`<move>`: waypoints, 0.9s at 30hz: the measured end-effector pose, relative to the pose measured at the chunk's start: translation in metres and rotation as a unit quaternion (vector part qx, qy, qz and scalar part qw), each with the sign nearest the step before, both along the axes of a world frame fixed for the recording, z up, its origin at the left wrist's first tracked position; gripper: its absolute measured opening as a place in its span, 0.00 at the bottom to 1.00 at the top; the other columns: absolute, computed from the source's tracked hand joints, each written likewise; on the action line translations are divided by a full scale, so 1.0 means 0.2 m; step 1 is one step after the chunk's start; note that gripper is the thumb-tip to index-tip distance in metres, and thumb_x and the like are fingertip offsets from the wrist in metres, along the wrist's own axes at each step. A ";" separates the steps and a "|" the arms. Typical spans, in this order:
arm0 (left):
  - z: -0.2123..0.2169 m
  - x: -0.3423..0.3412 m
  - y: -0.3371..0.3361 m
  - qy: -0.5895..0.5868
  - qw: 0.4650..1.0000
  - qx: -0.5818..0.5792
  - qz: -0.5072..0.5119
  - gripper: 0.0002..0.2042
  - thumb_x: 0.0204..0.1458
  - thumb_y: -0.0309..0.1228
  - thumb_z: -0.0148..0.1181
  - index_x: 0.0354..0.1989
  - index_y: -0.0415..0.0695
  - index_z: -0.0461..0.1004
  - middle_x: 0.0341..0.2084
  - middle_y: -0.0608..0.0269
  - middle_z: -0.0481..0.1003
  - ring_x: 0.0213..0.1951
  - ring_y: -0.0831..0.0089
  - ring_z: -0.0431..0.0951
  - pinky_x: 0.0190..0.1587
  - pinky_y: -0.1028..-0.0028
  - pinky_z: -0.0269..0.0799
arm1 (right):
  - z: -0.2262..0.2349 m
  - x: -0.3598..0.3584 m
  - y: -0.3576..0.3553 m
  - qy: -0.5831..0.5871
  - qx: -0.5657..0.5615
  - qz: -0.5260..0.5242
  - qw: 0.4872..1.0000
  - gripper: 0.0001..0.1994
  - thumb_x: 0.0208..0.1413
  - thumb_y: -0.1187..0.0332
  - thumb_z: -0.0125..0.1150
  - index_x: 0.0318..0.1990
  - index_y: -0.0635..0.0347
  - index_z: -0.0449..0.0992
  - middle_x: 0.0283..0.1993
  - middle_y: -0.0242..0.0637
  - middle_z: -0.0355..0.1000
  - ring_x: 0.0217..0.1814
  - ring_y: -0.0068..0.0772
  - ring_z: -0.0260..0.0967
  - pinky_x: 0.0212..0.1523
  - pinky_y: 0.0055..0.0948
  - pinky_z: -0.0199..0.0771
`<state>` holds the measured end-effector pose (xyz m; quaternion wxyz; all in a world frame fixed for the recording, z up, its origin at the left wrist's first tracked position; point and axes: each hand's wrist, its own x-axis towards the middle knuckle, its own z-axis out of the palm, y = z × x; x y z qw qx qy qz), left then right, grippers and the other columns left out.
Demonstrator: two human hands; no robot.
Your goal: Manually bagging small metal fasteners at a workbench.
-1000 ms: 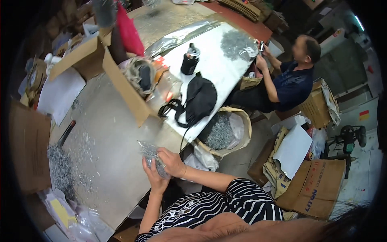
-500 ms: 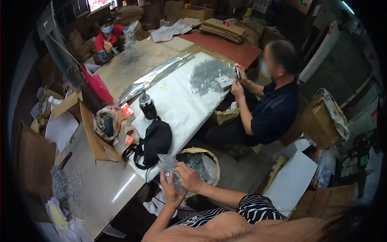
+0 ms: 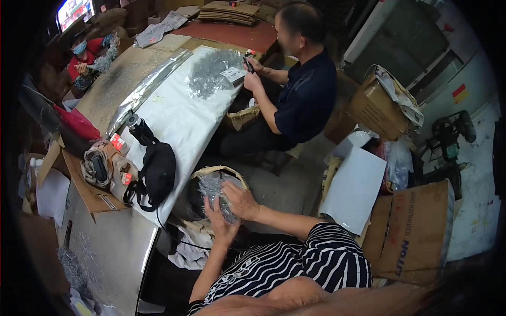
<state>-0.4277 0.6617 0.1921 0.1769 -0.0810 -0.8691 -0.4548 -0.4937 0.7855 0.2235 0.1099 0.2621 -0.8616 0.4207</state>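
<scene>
Between my hands is a clear plastic bag (image 3: 211,185) of small silvery metal pieces, too small to name exactly. My left hand (image 3: 222,225) grips its lower left side, fingers pointing up along the plastic. Curled over the right side of the bag is my right hand (image 3: 240,201). Below and behind the bag stands a round container with a tan rim (image 3: 232,169); the bag and hands hide most of its inside. White crumpled cloth or plastic (image 3: 188,252) lies close to my left forearm.
A black bag (image 3: 158,171) and dark flask (image 3: 139,129) stand on the white-covered table (image 3: 182,126). Loose metal pieces (image 3: 208,73) lie farther back. One co-worker (image 3: 311,89) sits at its right side, another (image 3: 87,60) at the far left. Cardboard boxes (image 3: 411,231) stand to my right.
The view has swung right, so the scene shifts left. The held bag now appears over the round container, whose metal contents showed to its right before. Both hands still grip the bag.
</scene>
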 end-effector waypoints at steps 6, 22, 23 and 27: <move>-0.02 0.17 -0.08 -0.030 0.999 0.040 0.002 0.48 0.31 0.28 0.74 0.64 0.36 0.52 0.63 0.35 0.49 0.64 0.39 0.52 0.65 0.54 0.51 | -0.01 0.14 -0.09 -0.027 0.029 0.029 0.999 0.14 0.41 0.81 0.50 0.40 0.67 0.66 0.48 0.50 0.67 0.45 0.57 0.69 0.39 0.45 0.73; -0.05 -0.23 -0.23 -0.056 0.998 -0.017 -0.030 0.47 0.32 0.28 0.72 0.65 0.39 0.51 0.62 0.33 0.49 0.64 0.37 0.52 0.64 0.52 0.52 | -0.15 -0.24 -0.18 -0.032 -0.026 -0.002 0.999 0.12 0.45 0.79 0.50 0.41 0.64 0.66 0.47 0.48 0.67 0.43 0.59 0.69 0.38 0.48 0.71; -0.06 -0.32 -0.22 -0.056 0.998 -0.019 -0.030 0.47 0.32 0.28 0.71 0.65 0.39 0.51 0.62 0.33 0.50 0.64 0.37 0.52 0.64 0.52 0.52 | -0.17 -0.33 -0.17 -0.035 -0.032 0.007 0.999 0.12 0.45 0.79 0.50 0.41 0.64 0.66 0.47 0.48 0.67 0.43 0.59 0.69 0.38 0.48 0.71; -0.18 -0.78 -0.11 -0.080 0.995 -0.050 0.019 0.46 0.35 0.30 0.71 0.65 0.37 0.51 0.61 0.34 0.52 0.64 0.37 0.50 0.65 0.51 0.51 | -0.29 -0.87 -0.11 -0.031 -0.063 0.041 0.997 0.08 0.49 0.77 0.50 0.38 0.63 0.67 0.43 0.48 0.67 0.41 0.59 0.68 0.36 0.48 0.70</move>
